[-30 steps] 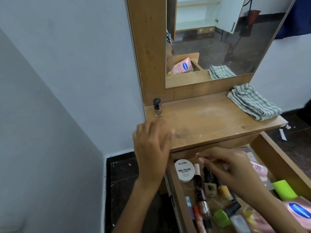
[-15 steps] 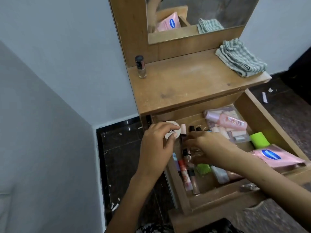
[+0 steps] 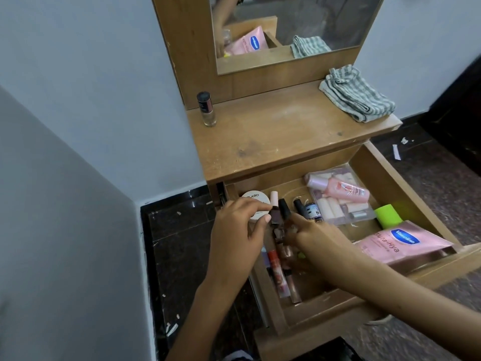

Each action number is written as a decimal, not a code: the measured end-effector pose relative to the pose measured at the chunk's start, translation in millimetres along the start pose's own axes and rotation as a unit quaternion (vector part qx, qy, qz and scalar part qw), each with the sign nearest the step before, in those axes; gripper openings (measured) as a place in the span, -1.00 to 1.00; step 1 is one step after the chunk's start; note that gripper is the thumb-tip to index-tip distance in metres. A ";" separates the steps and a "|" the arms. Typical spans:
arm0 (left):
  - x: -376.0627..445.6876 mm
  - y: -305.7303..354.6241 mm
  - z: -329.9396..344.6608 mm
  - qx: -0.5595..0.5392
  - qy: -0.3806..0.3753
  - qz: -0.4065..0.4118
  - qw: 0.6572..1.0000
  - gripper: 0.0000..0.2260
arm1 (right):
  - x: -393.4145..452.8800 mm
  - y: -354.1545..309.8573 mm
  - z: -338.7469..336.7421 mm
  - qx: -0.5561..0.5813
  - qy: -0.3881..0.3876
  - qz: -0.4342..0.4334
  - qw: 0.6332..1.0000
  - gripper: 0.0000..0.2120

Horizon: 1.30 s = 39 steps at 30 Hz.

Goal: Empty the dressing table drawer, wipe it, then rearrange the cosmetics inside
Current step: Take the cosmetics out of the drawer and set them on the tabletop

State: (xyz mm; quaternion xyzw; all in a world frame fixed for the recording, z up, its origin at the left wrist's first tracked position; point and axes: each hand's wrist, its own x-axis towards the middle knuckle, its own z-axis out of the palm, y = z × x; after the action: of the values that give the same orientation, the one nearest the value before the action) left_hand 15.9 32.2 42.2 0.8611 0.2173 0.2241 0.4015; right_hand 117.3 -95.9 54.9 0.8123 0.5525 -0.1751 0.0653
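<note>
Nearest, lip gloss tubes [image 3: 279,276] lying flat at the drawer [image 3: 406,178] front. Then left hand [image 3: 238,231], fingers bent round the white round tub [image 3: 256,205] in the back left corner. Right hand [image 3: 316,234] curled over small polish bottles [image 3: 285,209]; hard to tell if holding one. Pink pouch [image 3: 400,243] and clear box [image 3: 338,196] to the right. Farther, one polish bottle [image 3: 207,109] and striped cloth [image 3: 356,93] up on the table top [image 3: 273,134].

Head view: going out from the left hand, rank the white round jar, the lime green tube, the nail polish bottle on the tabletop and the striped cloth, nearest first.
From the left hand:
1. White round jar, in the drawer's back left corner, under the fingers.
2. Nail polish bottle, upright at the tabletop's back left.
3. Lime green tube, on the drawer's right side.
4. Striped cloth, at the tabletop's back right.
</note>
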 end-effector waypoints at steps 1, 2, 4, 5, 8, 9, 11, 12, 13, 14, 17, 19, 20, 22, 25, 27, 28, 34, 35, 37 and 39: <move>-0.2 0.2 0.3 -0.003 0.002 0.000 1.000 -0.80 | -1.4 -2.6 1.2 0.016 0.000 0.027 1.000 -0.69; -0.3 0.7 1.0 -0.004 0.003 0.002 1.000 -0.81 | -1.8 -4.7 2.5 0.032 0.003 0.053 0.998 -0.69; 0.0 2.3 3.7 -0.002 0.003 0.008 1.000 -0.81 | 1.6 -6.8 5.5 0.061 0.019 0.094 0.994 -0.70; 0.4 3.3 4.8 0.000 0.004 0.012 1.000 -0.82 | 4.7 -8.2 6.8 0.076 0.031 0.108 0.991 -0.71; 2.0 6.0 7.5 0.001 0.001 0.019 1.000 -0.83 | 13.1 -13.1 10.6 0.106 0.053 0.126 0.985 -0.75; 2.5 6.8 7.8 -0.001 -0.003 0.018 1.000 -0.83 | 14.8 -14.7 10.8 0.116 0.062 0.124 0.984 -0.74; 2.5 8.0 7.2 -0.003 -0.008 0.013 1.000 -0.82 | 16.1 -14.5 10.7 0.157 0.093 0.118 0.976 -0.73; 1.4 9.0 6.5 -0.006 -0.008 0.011 1.000 -0.82 | 15.2 -12.6 10.3 0.180 0.109 0.118 0.970 -0.74; 0.3 10.0 5.6 -0.012 -0.003 0.011 1.000 -0.81 | 13.7 -9.0 8.6 0.200 0.119 0.123 0.965 -0.72; -1.1 11.1 4.4 -0.022 0.006 0.012 1.000 -0.80 | 11.9 -3.3 6.8 0.222 0.126 0.131 0.958 -0.71; -5.9 14.4 0.7 -0.080 0.050 -0.006 0.995 -0.72 | 1.3 13.1 -5.8 0.393 0.187 0.140 0.889 -0.69; -6.8 15.7 -1.4 -0.140 0.047 -0.035 0.988 -0.61 | -4.9 17.9 -18.1 0.512 0.276 0.088 0.809 -0.68; -6.4 17.6 -2.2 -0.174 0.031 -0.048 0.983 -0.56 | -7.2 17.1 -23.5 0.548 0.314 0.050 0.773 -0.68; -2.0 21.8 -4.3 -0.231 0.005 -0.039 0.972 -0.54 | -4.7 10.4 -32.5 0.606 0.355 -0.005 0.712 -0.69; 12.9 25.2 -9.2 -0.238 0.039 0.015 0.970 -0.66 | 9.9 0.5 -39.3 0.647 0.373 -0.037 0.664 -0.75; 26.3 24.3 -15.5 -0.239 0.062 0.024 0.969 -0.73 | 20.8 -1.1 -44.3 0.643 0.385 -0.054 0.660 -0.81; 32.9 23.4 -20.0 -0.235 0.070 0.029 0.969 -0.74 | 25.6 -0.6 -46.7 0.641 0.389 -0.060 0.659 -0.84; 75.0 18.3 -42.9 -0.117 0.121 0.068 0.983 -0.73 | 52.4 -2.6 -62.8 0.574 0.357 -0.086 0.732 -0.71; 79.9 17.6 -44.0 -0.097 0.122 0.062 0.986 -0.74 | 56.5 -3.4 -65.1 0.563 0.352 -0.081 0.743 -0.66; 87.3 13.4 -45.4 -0.068 0.123 0.041 0.989 -0.76 | 63.8 -2.1 -70.2 0.538 0.341 -0.077 0.767 -0.61; 90.7 5.7 -43.7 -0.033 0.129 0.022 0.991 -0.76 | 68.7 1.2 -72.4 0.521 0.324 -0.070 0.786 -0.61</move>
State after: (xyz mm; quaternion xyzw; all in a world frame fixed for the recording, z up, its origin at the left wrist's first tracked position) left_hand 65.5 105.2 91.1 0.8156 0.2409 0.3492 0.3935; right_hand 156.3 -14.6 97.7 0.6906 0.4216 -0.1672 -0.5634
